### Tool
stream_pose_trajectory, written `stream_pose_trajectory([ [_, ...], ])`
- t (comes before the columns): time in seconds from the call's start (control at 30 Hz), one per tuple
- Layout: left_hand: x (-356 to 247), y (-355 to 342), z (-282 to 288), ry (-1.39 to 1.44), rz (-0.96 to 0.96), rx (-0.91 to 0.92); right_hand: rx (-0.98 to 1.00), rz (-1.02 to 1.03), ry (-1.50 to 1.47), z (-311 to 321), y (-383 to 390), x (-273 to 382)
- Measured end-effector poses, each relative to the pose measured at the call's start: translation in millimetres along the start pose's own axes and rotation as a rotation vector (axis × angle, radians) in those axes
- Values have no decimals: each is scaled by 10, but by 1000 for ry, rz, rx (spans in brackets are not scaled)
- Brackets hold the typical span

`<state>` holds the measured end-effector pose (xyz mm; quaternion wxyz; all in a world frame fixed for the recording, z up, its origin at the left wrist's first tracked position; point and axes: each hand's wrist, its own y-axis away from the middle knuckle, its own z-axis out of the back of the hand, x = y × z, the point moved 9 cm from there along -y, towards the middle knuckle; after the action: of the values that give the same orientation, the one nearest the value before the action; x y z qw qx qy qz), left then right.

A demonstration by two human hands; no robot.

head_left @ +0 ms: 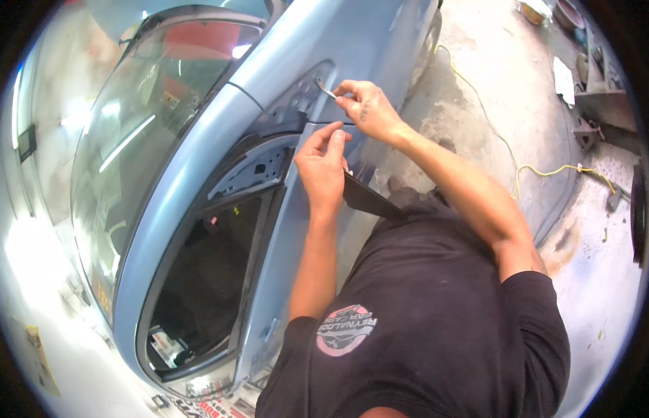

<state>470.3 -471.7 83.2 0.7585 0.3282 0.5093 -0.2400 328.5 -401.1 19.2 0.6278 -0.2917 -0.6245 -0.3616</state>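
My right hand (372,110) is raised above the blue car (338,42), pinching a small, thin, pale-handled tool (327,90) with a darker tip. That tip is at a recessed pocket (312,94) in the body, just ahead of the door; its exact kind is too small to tell. Lower and to the left, my left hand (323,167) has its fingers closed round the upper end of a black wedge-shaped trim panel (370,197), which slants down toward my shirt. Part of the panel is hidden behind the hand.
The side window (213,279) and windshield (140,132) lie to the left. A yellow cord (492,115) runs over the concrete floor (471,76) on the right. Bowls (533,12) and a metal bench (607,108) stand at the far right.
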Motion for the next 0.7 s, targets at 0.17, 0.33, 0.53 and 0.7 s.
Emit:
stream_pose_trajectory([
  [0.17, 186, 85, 45, -12, -6, 86, -115, 48, 43, -113, 92, 64],
  [0.33, 303, 82, -77, 71, 62, 197, -19, 47, 4, -148, 95, 212],
  [0.53, 370, 79, -131, 122, 67, 277, -195, 214, 52, -214, 175, 273],
  [0.7, 407, 73, 134, 9, 55, 193, -339, 84, -119, -330, 265, 220],
])
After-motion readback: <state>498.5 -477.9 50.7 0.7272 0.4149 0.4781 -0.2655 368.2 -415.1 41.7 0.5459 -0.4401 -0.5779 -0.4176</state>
